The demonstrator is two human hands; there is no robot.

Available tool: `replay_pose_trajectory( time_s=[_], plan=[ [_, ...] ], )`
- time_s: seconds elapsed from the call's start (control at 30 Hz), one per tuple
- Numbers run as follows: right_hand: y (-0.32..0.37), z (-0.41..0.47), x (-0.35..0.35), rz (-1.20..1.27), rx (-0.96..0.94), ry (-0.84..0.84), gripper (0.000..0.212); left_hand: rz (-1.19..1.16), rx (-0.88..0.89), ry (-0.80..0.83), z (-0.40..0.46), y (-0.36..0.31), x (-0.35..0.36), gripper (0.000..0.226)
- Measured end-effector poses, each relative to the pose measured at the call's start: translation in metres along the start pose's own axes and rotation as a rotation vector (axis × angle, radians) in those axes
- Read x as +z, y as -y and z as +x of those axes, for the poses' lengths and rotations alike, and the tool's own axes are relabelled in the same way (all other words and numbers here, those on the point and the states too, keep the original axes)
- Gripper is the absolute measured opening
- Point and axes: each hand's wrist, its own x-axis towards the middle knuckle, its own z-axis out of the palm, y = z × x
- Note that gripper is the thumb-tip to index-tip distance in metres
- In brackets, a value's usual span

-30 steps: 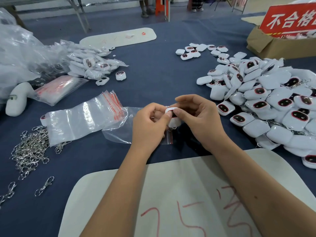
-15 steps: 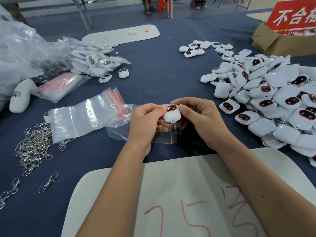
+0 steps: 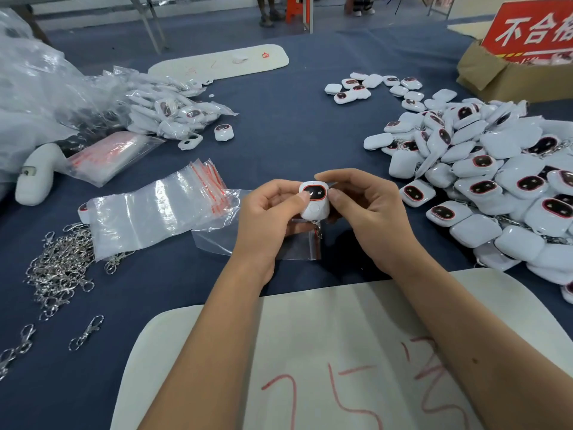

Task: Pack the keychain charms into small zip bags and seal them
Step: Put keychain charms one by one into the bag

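A person is sitting at a desk (image 3: 294, 135) covered in dark blue cloth, with both forearms reaching forward from the near edge and the wrists angling inward so the hands are meeting near the middle. The left hand (image 3: 266, 212) is curling round a white keychain charm (image 3: 313, 203), its thumb pressing on the charm's dark, red-rimmed face. The right hand (image 3: 366, 209) is gripping the same charm from the other side, thumb on the front and index finger arching over the top. The charm is being held upright just above a small clear zip bag (image 3: 235, 237), which is lying flat on the desk under the left hand. A metal clasp is hanging from the bottom of the charm.

Just left of the hands, a stack of empty zip bags (image 3: 148, 218) with red seal strips is lying on the cloth. A heap of silver clasps (image 3: 59, 268) is sitting toward the left edge. A large pile of loose charms (image 3: 496, 187) is spreading along the right edge. Bagged charms (image 3: 167, 113) are piling up toward the far left corner. A cardboard box (image 3: 502, 76) with a red sign is standing at the far right corner. A white board (image 3: 310, 367) with red handwriting is lying at the near edge beneath the forearms.
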Motion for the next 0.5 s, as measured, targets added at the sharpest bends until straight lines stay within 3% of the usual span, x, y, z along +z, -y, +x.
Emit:
replay_pose_trajectory(
  time_s=[0.17, 0.5],
  plan=[
    [-0.0007, -0.0002, 0.0011, 0.003, -0.021, -0.044, 0.024, 0.025, 0.053, 0.036, -0.0006, 0.0022, 0.0008, 0.033],
    [0.001, -0.0015, 0.0023, 0.009, -0.029, -0.044, 0.022, 0.012, 0.062, 0.01, -0.0003, 0.0035, 0.0013, 0.026]
  ],
)
